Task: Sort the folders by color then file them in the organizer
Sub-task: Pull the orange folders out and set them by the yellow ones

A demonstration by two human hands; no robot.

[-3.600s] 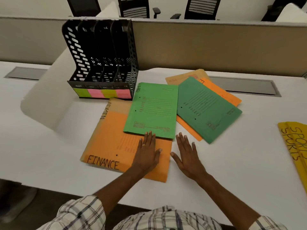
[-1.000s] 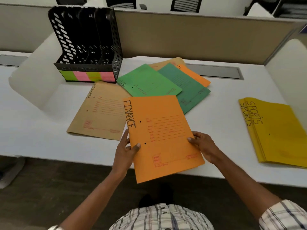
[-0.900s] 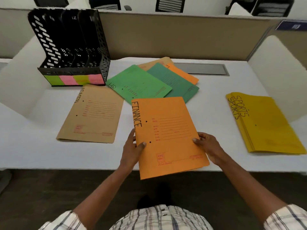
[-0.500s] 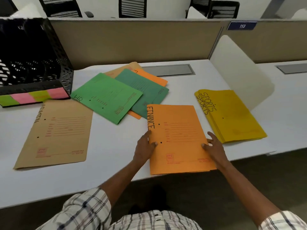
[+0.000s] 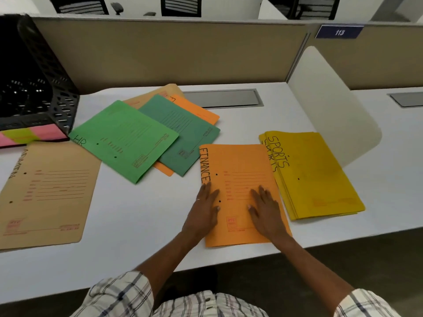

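Nearest the desk edge (image 5: 137,252), the orange FINANCE folder (image 5: 238,170) lies flat, its right margin overlapping the left edge of the yellow SPORTS stack (image 5: 320,175). It looks like thin card: light, fairly stiff across its face but ready to bend if lifted by one corner, and likely to slide easily on the smooth white top. A pinch along the spine side or at the near edge, which sits close to the desk's rim, seems the best hold. The left hand (image 5: 203,213) rests palm down, fingers spread and flat, on the folder's left margin below the lettering; the right hand (image 5: 265,213) lies the same way on the lower right part. Neither grips anything; both only press the sheet down, forearms reaching in from the near side. Left, the tan ADMIN folder (image 5: 45,193) lies alone. Farther back, the light green HR folder (image 5: 123,140) overlaps a darker green folder (image 5: 183,126), with another orange folder (image 5: 196,110) and a tan one beneath. At far left stands the black organizer (image 5: 34,88), its slots apparently empty.
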